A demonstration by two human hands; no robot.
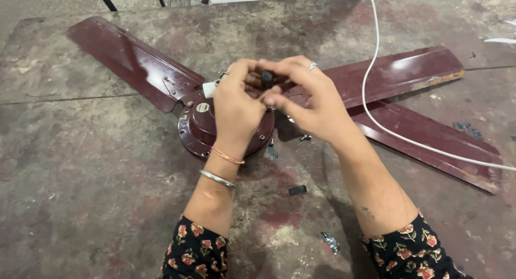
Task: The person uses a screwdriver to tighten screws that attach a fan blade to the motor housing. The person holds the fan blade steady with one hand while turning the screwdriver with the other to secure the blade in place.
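A maroon ceiling fan lies on a worn, stained surface. Its round motor housing (200, 129) sits under my hands, and three blades spread out: one to the far left (129, 58), one to the right (398, 69), one to the lower right (430, 142). My left hand (236, 107) rests over the housing with its fingers curled at the hub. My right hand (309, 99) meets it there. Together the fingertips pinch a small black cylindrical part (267, 78) standing upright at the hub. A white piece (209, 89) pokes out to the left of my left hand.
A white cable (376, 117) runs from the top edge down across the right blades and off to the right. A small black piece (297, 190) and a shiny scrap (330, 241) lie on the surface near my forearms. Small screws (305, 137) lie beside the housing.
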